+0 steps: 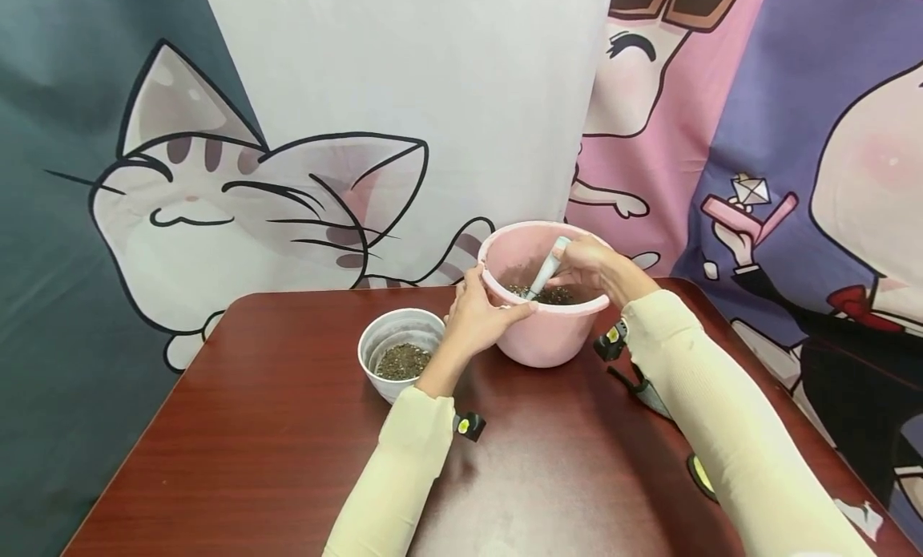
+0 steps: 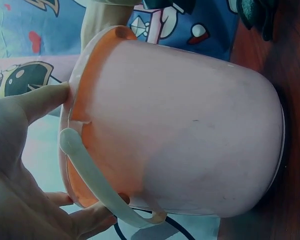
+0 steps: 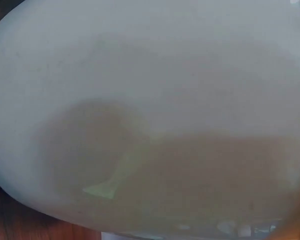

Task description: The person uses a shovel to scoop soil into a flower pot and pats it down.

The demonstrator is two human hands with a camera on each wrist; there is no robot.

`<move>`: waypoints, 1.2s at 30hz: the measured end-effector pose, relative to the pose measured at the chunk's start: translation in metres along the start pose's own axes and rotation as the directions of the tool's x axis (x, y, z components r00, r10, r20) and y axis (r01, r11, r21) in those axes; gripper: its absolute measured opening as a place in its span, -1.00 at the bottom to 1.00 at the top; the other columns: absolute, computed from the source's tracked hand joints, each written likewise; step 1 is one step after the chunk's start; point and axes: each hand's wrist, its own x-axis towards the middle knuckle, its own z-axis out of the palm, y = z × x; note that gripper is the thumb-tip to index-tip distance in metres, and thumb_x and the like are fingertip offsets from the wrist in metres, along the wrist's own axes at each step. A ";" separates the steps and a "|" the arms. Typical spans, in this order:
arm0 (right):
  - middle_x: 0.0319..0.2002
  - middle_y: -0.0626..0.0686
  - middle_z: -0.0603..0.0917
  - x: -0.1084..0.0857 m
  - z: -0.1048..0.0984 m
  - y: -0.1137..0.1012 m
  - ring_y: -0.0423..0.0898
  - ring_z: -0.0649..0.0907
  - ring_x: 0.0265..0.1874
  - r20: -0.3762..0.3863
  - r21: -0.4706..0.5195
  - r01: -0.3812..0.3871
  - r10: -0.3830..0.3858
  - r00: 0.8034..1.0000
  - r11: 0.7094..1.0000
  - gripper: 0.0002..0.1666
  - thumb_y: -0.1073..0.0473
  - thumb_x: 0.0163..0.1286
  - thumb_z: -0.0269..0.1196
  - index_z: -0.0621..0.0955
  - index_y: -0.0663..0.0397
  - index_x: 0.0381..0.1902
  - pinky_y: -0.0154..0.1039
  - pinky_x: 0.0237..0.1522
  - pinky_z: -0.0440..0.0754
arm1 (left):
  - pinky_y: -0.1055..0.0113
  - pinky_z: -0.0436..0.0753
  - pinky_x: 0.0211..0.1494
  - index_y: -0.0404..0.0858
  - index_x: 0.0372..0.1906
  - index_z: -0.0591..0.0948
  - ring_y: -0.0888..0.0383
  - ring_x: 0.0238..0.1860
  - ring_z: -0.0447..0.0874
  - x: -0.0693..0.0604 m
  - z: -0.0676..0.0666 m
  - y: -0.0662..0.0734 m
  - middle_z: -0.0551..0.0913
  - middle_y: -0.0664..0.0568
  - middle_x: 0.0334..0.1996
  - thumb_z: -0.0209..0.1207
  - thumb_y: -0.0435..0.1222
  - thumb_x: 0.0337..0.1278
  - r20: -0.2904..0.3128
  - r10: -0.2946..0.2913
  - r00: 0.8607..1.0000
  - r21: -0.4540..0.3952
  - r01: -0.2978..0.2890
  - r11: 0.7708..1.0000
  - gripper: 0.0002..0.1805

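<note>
A pink bucket (image 1: 548, 341) with dark soil (image 1: 555, 295) inside stands near the table's back edge. My left hand (image 1: 479, 316) grips its left rim. In the left wrist view, the thumb lies on the rim and fingers are by the pale bucket handle (image 2: 97, 185). My right hand (image 1: 586, 264) is inside the bucket mouth, holding a trowel-like hand tool (image 1: 550, 267) by its pale handle; its lower end is hidden at the soil. The right wrist view is filled by the bucket wall (image 3: 165, 90). Left of my left hand is a whitish pot (image 1: 375, 345) with soil.
Right of the bucket, a dark grey object with black straps (image 1: 645, 389) lies partly under my right sleeve. A black-and-yellow item (image 1: 701, 475) and a crumpled white scrap (image 1: 861, 517) lie near the table's right side. A cartoon-printed cloth (image 1: 433, 76) hangs behind the table.
</note>
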 end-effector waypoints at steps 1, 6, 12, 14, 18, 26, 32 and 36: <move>-0.48 0.17 0.65 0.000 0.000 0.000 0.01 0.72 -0.37 0.004 0.005 0.002 -0.002 1.000 1.000 -0.68 0.48 0.46 -0.20 0.30 0.36 0.12 0.07 0.04 0.60 | -0.16 0.30 0.26 -0.12 0.46 0.19 -0.13 0.25 0.43 0.000 0.000 0.000 0.40 -0.13 0.28 0.46 0.20 -0.21 0.001 0.001 1.000 -0.005 -0.001 1.000 0.12; -0.45 0.24 0.65 0.000 -0.004 -0.001 0.05 0.73 -0.37 0.006 0.045 0.006 -0.006 1.000 0.999 -0.79 0.49 0.47 -0.21 0.33 0.35 -0.04 0.03 -0.02 0.64 | -0.13 0.33 0.26 -0.09 0.47 0.18 -0.12 0.26 0.41 -0.001 0.000 -0.001 0.39 -0.12 0.29 0.46 0.19 -0.21 0.015 -0.002 1.000 -0.032 0.003 0.999 0.12; -0.44 0.30 0.68 -0.003 -0.006 -0.002 0.10 0.75 -0.37 0.023 0.105 0.007 -0.010 1.000 0.994 -0.81 0.44 0.54 -0.26 0.33 0.37 -0.16 -0.03 -0.07 0.67 | -0.14 0.30 0.26 -0.09 0.46 0.20 -0.08 0.24 0.43 -0.004 0.001 -0.005 0.43 -0.10 0.23 0.46 0.20 -0.22 0.010 0.001 1.000 -0.027 -0.001 1.000 0.11; -0.43 0.30 0.68 -0.006 -0.007 -0.004 0.09 0.75 -0.36 0.029 0.106 0.018 -0.021 0.999 0.994 -0.81 0.43 0.55 -0.26 0.33 0.39 -0.14 -0.04 -0.06 0.66 | -0.13 0.30 0.25 -0.09 0.45 0.21 -0.07 0.23 0.44 -0.003 0.001 -0.005 0.44 -0.08 0.21 0.46 0.20 -0.22 0.002 0.002 1.000 -0.022 -0.002 1.000 0.11; -0.43 0.29 0.69 -0.013 -0.011 -0.012 0.08 0.76 -0.37 0.021 0.122 0.043 -0.046 0.999 0.992 -0.81 0.39 0.58 -0.24 0.34 0.37 -0.15 -0.06 -0.06 0.66 | -0.10 0.33 0.24 -0.10 0.45 0.21 -0.05 0.20 0.46 -0.001 0.000 -0.004 0.45 -0.07 0.18 0.46 0.21 -0.22 -0.006 0.006 1.000 -0.020 -0.006 1.000 0.11; -0.41 0.23 0.68 -0.022 -0.020 -0.015 0.01 0.75 -0.36 0.007 0.174 0.056 -0.058 0.998 0.983 -0.81 0.34 0.60 -0.23 0.33 0.35 -0.14 -0.09 -0.07 0.67 | -0.10 0.34 0.23 -0.08 0.45 0.21 -0.04 0.21 0.46 -0.003 0.002 -0.004 0.45 -0.05 0.19 0.46 0.24 -0.23 -0.012 0.000 1.000 -0.014 0.000 1.000 0.12; -0.39 0.24 0.70 -0.025 -0.025 -0.016 0.04 0.77 -0.34 0.016 0.227 0.057 -0.063 0.998 0.972 -0.79 0.35 0.60 -0.22 0.36 0.36 -0.13 -0.08 -0.02 0.64 | -0.08 0.34 0.26 -0.07 0.47 0.17 -0.05 0.22 0.46 -0.002 0.003 -0.003 0.43 -0.06 0.23 0.46 0.25 -0.24 -0.014 -0.013 1.000 -0.010 0.013 1.000 0.15; -0.40 0.22 0.72 -0.027 -0.027 -0.018 0.02 0.77 -0.33 0.028 0.233 0.062 -0.071 0.997 0.970 -0.76 0.34 0.60 -0.22 0.39 0.38 -0.13 -0.10 0.00 0.63 | -0.10 0.32 0.25 -0.06 0.44 0.21 -0.05 0.19 0.48 -0.002 0.001 -0.002 0.45 -0.04 0.19 0.45 0.25 -0.24 -0.027 -0.010 1.000 0.002 0.010 1.000 0.11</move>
